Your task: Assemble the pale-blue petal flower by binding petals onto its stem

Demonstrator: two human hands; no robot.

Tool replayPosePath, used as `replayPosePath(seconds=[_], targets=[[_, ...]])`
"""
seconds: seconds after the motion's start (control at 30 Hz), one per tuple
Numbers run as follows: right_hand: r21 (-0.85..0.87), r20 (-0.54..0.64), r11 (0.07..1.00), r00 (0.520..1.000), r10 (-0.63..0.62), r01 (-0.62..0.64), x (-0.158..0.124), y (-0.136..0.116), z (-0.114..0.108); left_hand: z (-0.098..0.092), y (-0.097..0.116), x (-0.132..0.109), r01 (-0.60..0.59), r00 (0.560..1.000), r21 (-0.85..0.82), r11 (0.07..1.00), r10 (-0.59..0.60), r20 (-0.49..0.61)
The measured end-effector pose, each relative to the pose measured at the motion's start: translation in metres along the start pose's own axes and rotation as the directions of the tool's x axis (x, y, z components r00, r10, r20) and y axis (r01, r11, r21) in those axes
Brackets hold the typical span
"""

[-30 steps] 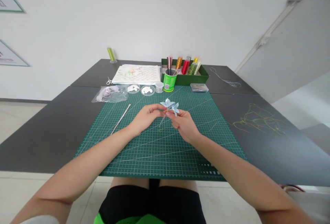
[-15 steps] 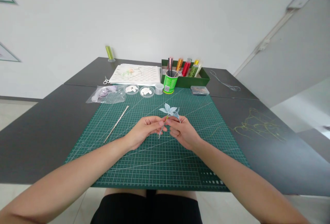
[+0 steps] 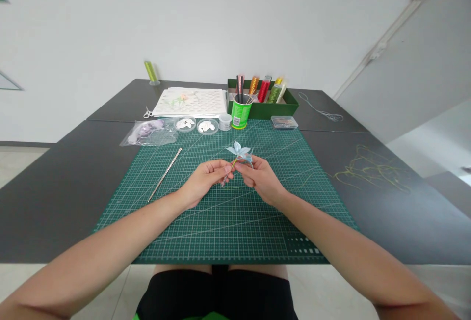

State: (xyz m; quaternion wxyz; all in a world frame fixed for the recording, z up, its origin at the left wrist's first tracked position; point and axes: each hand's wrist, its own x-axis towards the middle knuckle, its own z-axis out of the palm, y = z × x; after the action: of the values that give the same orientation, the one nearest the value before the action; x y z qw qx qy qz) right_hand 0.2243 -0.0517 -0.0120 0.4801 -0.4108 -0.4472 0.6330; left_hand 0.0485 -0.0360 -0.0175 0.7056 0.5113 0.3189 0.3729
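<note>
A pale blue flower point(image 3: 239, 150) with pointed petals is held up above the green cutting mat point(image 3: 221, 231). Its thin stem, yellow-green near the top, slants down to the left. My left hand point(image 3: 206, 178) pinches the stem between thumb and fingers. Close beside it, my right hand point(image 3: 262, 177) is closed on the flower just under its petals, and a second small blue piece hangs by its fingers. The two hands' fingertips nearly meet.
Left on the mat lies a metal tweezer-like tool point(image 3: 165, 174). Behind are a plastic bag point(image 3: 150, 132), dishes of white pieces point(image 3: 208, 126), a green can point(image 3: 241, 113), a clear case point(image 3: 284, 122) and a green box of thread spools point(image 3: 268, 110). Loose yellow-green threads point(image 3: 368, 170) lie right.
The view has shifted slightly. The stem slants more to the left, with its yellow-green part showing more between the fingers. Both hands keep their hold.
</note>
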Motion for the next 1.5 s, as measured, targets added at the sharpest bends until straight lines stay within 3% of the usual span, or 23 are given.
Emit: replayPosePath(seconds=[0.3, 0.47, 0.67, 0.8, 0.93, 1.23, 1.5], targets=[[-0.198, -0.073, 0.977, 0.993, -0.096, 0.08, 0.005, 0.004, -0.009, -0.005, 0.001, 0.002, -0.015, 1.0, 0.018, 1.0, 0.015, -0.019], [-0.372, -0.057, 0.912, 0.976, -0.209, 0.173, 0.008, 0.005, -0.016, -0.006, 0.003, 0.004, -0.065, 0.994, 0.072, 0.995, 0.071, -0.078], [-0.658, 0.19, 0.668, 0.935, -0.3, 0.348, 0.002, 0.002, -0.018, -0.013, 0.006, 0.006, -0.136, 0.964, 0.388, 0.911, 0.213, -0.161], [-0.715, 0.353, 0.528, 0.889, -0.293, 0.458, -0.003, 0.004, -0.015, -0.018, 0.007, 0.006, -0.152, 0.938, 0.548, 0.823, 0.295, -0.183], [-0.711, 0.437, 0.453, 0.843, -0.313, 0.537, -0.009, 0.003, -0.013, -0.021, 0.007, 0.005, -0.126, 0.917, 0.689, 0.714, 0.349, -0.194], [-0.617, 0.545, 0.428, 0.751, -0.372, 0.66, -0.026, -0.013, -0.005, -0.02, 0.013, 0.004, -0.056, 0.944, 0.848, 0.528, 0.306, -0.128], [-0.609, 0.375, 0.49, 0.77, -0.516, 0.625, -0.02, -0.032, -0.017, -0.006, 0.008, -0.006, -0.168, 0.975, 0.905, 0.391, 0.202, 0.094]])
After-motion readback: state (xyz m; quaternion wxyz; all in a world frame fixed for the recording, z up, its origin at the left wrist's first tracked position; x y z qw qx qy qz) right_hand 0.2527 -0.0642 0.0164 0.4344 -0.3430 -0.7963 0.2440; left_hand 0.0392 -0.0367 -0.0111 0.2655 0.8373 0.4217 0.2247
